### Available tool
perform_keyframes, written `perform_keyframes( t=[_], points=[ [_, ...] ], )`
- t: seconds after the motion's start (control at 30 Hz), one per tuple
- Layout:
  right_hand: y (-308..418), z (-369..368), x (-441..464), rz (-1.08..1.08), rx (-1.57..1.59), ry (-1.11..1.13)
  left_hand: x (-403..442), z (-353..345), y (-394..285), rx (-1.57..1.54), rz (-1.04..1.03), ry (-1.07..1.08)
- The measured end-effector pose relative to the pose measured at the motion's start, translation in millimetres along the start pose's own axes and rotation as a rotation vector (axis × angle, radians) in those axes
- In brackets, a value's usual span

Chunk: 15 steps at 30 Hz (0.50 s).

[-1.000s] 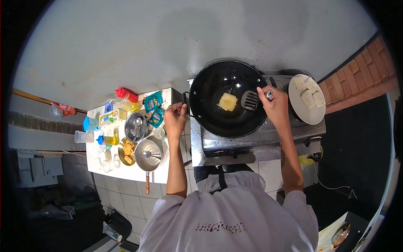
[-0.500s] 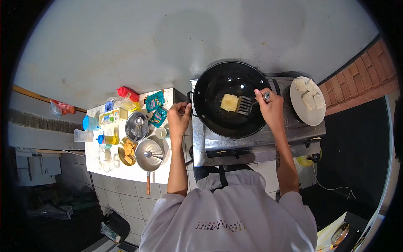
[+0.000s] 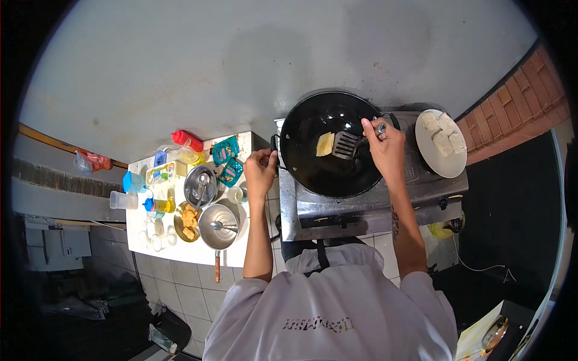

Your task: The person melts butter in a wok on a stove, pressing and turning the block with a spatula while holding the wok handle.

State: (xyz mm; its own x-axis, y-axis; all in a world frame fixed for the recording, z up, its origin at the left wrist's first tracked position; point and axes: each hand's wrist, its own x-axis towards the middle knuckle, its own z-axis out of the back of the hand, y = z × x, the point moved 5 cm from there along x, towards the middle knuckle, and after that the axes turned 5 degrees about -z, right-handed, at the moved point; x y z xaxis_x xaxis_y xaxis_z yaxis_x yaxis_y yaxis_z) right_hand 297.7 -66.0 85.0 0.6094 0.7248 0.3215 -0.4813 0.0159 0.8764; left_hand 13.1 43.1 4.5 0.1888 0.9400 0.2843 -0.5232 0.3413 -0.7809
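A black wok [image 3: 307, 174] stands on the stove with shiny liquid in its bottom. Inside lies a flat golden piece of food [image 3: 325, 144], one edge against the slotted head of a spatula [image 3: 345, 146]. My right hand [image 3: 385, 147] is closed round the spatula's handle over the wok's right side. At the opposite rim, the fingers of my left hand [image 3: 261, 171] pinch the wok's side handle [image 3: 274, 144]; the grip is partly hidden by the fingers. Right of the wok, an oval white plate [image 3: 442, 168] bears several pale white pieces of food [image 3: 444, 144].
The metal stove [image 3: 373, 216] has its knobs on the front. Left of it, a white table [image 3: 198, 256] carries a saucepan [image 3: 218, 240], a metal bowl [image 3: 200, 185], a dish of fried pieces [image 3: 188, 222], teal packets [image 3: 227, 159], a red bottle [image 3: 186, 140] and several containers.
The spatula's head has turned and shifted slightly against the golden piece, which now looks narrower and tilted. My left hand stays at the wok's handle. The camera view has shifted slightly.
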Motion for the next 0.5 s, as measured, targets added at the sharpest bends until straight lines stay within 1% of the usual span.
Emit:
perform_keyframes(
  t=[0.07,0.17,0.23,0.3,0.37,0.43,0.5],
  points=[
    [-4.3,-2.2,1.7,-0.008,0.007,-0.005,0.1,-0.7,1.7,0.0,-0.006,-0.004],
    [-11.3,-8.8,1.9,0.054,0.023,-0.002,0.0,-0.4,0.9,-0.001,0.0,-0.002],
    [-11.9,-13.8,-0.5,-0.075,0.116,-0.015,0.6,0.0,1.0,-0.004,0.009,0.001],
    [-20.9,-15.4,-2.3,-0.056,0.112,-0.016,0.5,-1.0,5.9,0.025,0.059,0.035],
    [-30.7,-15.3,-3.4,-0.034,0.11,-0.016,0.4,-0.3,5.5,0.033,0.04,0.023],
    [-43.0,-8.9,-6.0,-0.15,0.185,-0.055,0.6,-0.3,5.4,0.038,0.02,0.011],
    [-48.1,-1.5,-11.6,-0.171,0.164,-0.066,0.4,-0.7,6.2,0.028,0.022,0.012]
  ],
)
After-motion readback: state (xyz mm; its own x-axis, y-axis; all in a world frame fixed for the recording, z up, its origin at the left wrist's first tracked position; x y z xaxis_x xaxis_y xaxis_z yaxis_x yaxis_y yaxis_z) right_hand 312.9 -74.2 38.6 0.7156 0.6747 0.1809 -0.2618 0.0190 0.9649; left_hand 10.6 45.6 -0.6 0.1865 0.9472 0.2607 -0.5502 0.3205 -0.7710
